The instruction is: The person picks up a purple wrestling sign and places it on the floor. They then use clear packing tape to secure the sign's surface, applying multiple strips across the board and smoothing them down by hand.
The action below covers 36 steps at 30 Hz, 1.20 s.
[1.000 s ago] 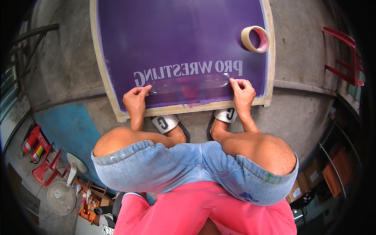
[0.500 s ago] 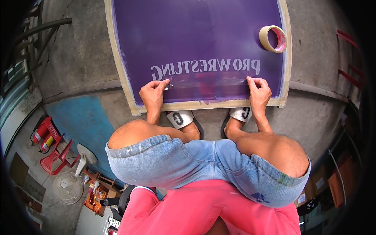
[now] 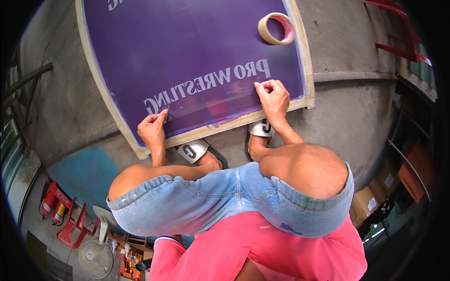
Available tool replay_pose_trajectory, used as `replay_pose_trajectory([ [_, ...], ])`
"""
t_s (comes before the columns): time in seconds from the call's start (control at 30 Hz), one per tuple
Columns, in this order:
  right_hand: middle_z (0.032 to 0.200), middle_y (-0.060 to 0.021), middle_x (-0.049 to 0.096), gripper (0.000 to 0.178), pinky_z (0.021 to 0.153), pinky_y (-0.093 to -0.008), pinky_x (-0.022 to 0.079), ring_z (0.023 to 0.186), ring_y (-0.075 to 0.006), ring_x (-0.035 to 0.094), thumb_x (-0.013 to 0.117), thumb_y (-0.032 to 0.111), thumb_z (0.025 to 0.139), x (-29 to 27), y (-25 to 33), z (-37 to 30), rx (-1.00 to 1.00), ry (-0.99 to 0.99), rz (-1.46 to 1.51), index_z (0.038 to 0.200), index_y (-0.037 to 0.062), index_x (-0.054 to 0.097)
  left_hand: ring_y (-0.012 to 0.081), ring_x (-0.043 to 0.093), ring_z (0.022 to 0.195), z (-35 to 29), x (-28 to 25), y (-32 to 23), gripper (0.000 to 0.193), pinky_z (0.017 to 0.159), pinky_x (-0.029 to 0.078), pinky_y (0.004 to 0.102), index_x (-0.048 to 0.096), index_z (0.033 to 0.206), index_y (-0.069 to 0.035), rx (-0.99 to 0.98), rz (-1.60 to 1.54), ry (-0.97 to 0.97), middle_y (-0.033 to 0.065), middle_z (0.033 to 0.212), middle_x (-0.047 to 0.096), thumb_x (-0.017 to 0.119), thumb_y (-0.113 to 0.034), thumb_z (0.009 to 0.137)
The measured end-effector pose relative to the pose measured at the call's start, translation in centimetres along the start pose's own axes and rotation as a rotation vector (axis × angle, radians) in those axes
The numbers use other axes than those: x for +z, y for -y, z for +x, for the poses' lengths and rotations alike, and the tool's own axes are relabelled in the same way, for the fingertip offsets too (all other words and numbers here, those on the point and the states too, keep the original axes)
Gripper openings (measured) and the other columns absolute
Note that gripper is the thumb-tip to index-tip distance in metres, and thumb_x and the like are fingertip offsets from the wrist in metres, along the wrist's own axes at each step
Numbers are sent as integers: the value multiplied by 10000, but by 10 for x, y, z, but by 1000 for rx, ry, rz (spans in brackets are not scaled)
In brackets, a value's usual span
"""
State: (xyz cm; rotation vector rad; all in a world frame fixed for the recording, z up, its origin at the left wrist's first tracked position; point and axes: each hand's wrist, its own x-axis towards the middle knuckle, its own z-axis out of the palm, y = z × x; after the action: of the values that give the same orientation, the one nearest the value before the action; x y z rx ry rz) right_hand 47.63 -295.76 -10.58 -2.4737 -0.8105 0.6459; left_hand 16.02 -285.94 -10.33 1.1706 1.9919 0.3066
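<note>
A large printing screen [image 3: 178, 47], purple with a pale wooden frame, lies before my feet. Mirrored pale lettering runs across its near part. Between my hands, just on the near side of the lettering, stretches a strip of clear tape [image 3: 211, 101]. My left hand [image 3: 152, 133] pinches the strip's left end between thumb and forefinger, above the near left part of the screen. At the other end, my right hand [image 3: 275, 100] has its fingertips closed on the tape. Whether the strip's middle touches the mesh, I cannot tell. A tape roll [image 3: 265, 35] rests on the screen's right side.
Bare concrete floor [image 3: 342, 112] surrounds the screen, with a blue-painted patch [image 3: 84, 168] to the left. Red fire extinguishers [image 3: 49, 204], a red chair [image 3: 71, 234] and a fan [image 3: 95, 258] stand lower left. Cardboard boxes [image 3: 368, 201] sit at the right, below red metal bars [image 3: 398, 51].
My view has turned and shifted, so the screen now appears tilted and further left. Both hands keep their pinch on the tape strip beside the lettering.
</note>
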Motion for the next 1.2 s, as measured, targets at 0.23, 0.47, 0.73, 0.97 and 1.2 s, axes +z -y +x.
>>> replay_pose_trajectory([
  [0.23,751,-48,628,238,643,-386,488,700,-234,632,792,284,782,-7,3,2,-3,60,-38,756,79,674,73,540,556,-1,0,-4,334,551,436,257,728,714,15,35,75,-11,23,597,651,847,-295,749],
  [0.47,790,-87,662,396,654,-414,508,736,-291,657,832,426,734,-14,11,10,-32,166,-227,759,66,668,76,525,533,-4,2,-3,361,541,432,258,721,702,4,53,108,-44,15,576,634,869,-324,724],
  [0.73,610,-141,671,550,590,-423,522,600,-310,673,841,569,620,-29,23,43,20,291,-464,669,34,720,72,515,534,0,6,0,350,542,432,257,716,695,0,60,94,-25,9,576,628,871,-312,722],
  [0.97,645,-147,682,513,609,-425,531,629,-312,685,838,528,648,-27,26,47,89,326,-386,673,31,715,69,515,540,-3,5,-4,343,551,434,251,718,699,2,55,102,-33,8,582,632,870,-304,725],
  [1.2,650,-158,681,524,604,-444,531,639,-329,688,816,536,689,-26,24,49,127,323,-334,668,25,703,63,504,540,0,6,4,346,544,426,251,711,691,4,73,73,-33,0,579,626,870,-302,725],
])
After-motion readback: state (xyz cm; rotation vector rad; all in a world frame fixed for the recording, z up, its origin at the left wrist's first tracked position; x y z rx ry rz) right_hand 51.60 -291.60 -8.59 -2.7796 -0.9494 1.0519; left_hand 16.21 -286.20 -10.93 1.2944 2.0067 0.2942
